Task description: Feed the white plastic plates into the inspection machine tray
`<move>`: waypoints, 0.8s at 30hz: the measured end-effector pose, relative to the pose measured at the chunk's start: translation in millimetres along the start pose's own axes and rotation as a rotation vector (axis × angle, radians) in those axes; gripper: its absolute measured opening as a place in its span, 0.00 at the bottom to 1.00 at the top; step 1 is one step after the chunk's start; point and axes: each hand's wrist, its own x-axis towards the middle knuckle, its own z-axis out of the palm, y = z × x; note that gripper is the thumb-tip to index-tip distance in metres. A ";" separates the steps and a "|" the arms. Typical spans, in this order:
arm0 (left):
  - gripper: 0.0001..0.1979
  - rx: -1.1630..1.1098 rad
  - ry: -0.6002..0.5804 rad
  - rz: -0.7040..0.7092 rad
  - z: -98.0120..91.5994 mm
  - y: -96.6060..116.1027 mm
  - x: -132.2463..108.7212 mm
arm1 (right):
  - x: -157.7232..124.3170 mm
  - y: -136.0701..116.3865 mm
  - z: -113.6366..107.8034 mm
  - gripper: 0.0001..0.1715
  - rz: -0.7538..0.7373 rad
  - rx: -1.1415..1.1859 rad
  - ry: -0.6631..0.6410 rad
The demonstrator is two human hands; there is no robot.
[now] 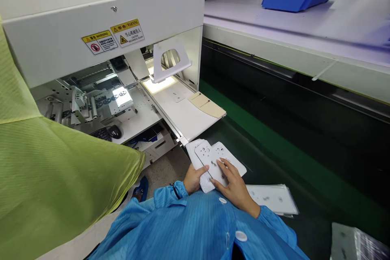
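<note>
My left hand [192, 179] is closed around the lower left edge of a small stack of white panels [192, 148], its thumb on top. Fanned over this stack lies a white rounded panel [209, 161] with round camera-like cutouts at its top and small dark marks in the middle. My right hand [237, 190] grips this panel, thumb at its lower edge and fingertips on its face. Behind the right fingers, another white panel [235, 161] with similar holes sticks out to the right; what supports it is hidden.
Ahead is a white machine [170, 8] with warning labels and a slide-out tray [185, 120] carrying a beige plate [207, 104]. On the dark green belt [268, 158] rest a panel stack [271, 198] and a plastic-wrapped pack [347, 241]. A yellow-green cloth [61, 183] hangs left.
</note>
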 end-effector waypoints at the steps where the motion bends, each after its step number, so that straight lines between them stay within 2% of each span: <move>1: 0.31 0.000 0.002 -0.002 -0.1 0.0 0.0 | -0.1 0.1 0.0 0.36 0.001 -0.002 -0.002; 24: 0.34 0.007 0.023 -0.025 3.3 5.2 -4.1 | -1.0 -0.8 0.6 0.36 0.005 -0.019 -0.011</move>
